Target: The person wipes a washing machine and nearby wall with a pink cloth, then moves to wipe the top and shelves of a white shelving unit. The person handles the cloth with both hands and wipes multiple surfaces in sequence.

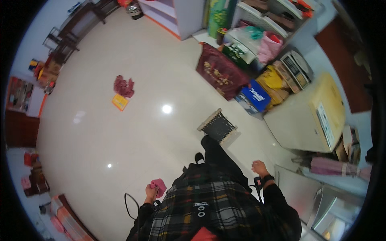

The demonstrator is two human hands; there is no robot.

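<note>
At the lower middle, my left hand (pixel 151 192) is closed on a pink cloth (pixel 159 187), beside the plaid top. My right hand (pixel 258 167) hangs out to the right, fingers partly curled, with nothing visible in it. Ahead of my dark-trousered leg stands a low folding stool (pixel 219 126) with a dark woven seat. Further off to the left, a crumpled dark-red cloth (pixel 123 86) lies on the tiled floor (pixel 144 135), touching a yellow-orange packet (pixel 120 102).
A cream chest-like appliance (pixel 295 123) stands at right, near a blue box (pixel 256 95), a maroon bag (pixel 221 72) and a scale (pixel 297 67). A white shelf unit (pixel 184 18) is at the back. A covered seat (pixel 71 218) stands lower left, a folded umbrella (pixel 327 166) at right.
</note>
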